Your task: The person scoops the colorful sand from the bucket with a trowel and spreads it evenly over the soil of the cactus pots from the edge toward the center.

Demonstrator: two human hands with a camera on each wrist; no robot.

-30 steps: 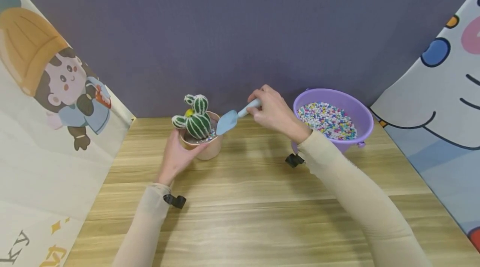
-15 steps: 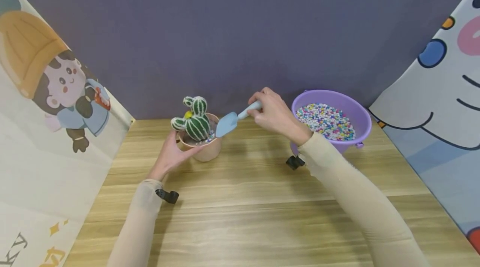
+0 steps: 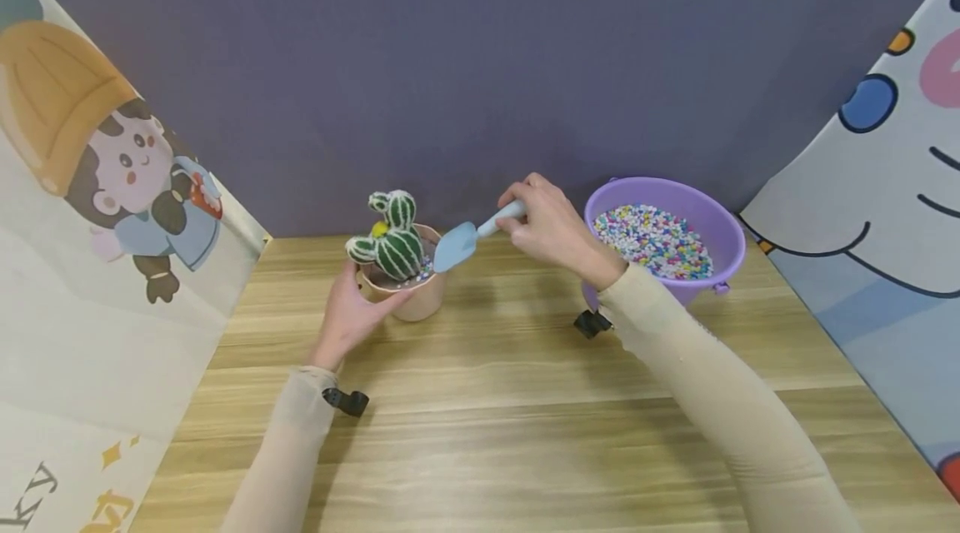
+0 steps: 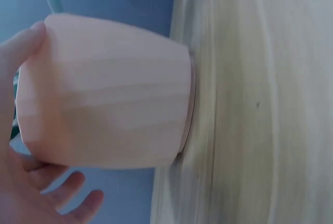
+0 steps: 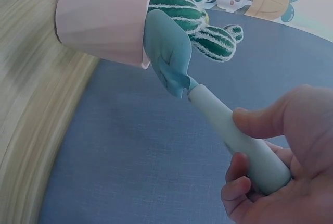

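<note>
A pale pink flower pot (image 3: 422, 301) stands on the wooden table, with a green, white-striped knitted cactus (image 3: 399, 253) in it. Some small coloured beads lie around the cactus base. My left hand (image 3: 351, 315) grips the pot's rim from the near left side; in the left wrist view the thumb presses its wall (image 4: 109, 88). My right hand (image 3: 551, 226) holds a light blue toy trowel by its handle (image 5: 237, 135). The trowel's blade (image 3: 455, 246) tilts down at the pot's right rim, close to the cactus in the right wrist view.
A purple bucket (image 3: 716, 225) stands at the right, partly behind the right forearm, with many coloured beads (image 3: 652, 241) inside. A dark grey-blue panel (image 3: 480, 58) rises behind the table. Printed cartoon panels flank it left and right.
Both hands keep their grips on the pot and trowel. The left wrist shifts slightly left and back again; the trowel stays at the pot's rim.
</note>
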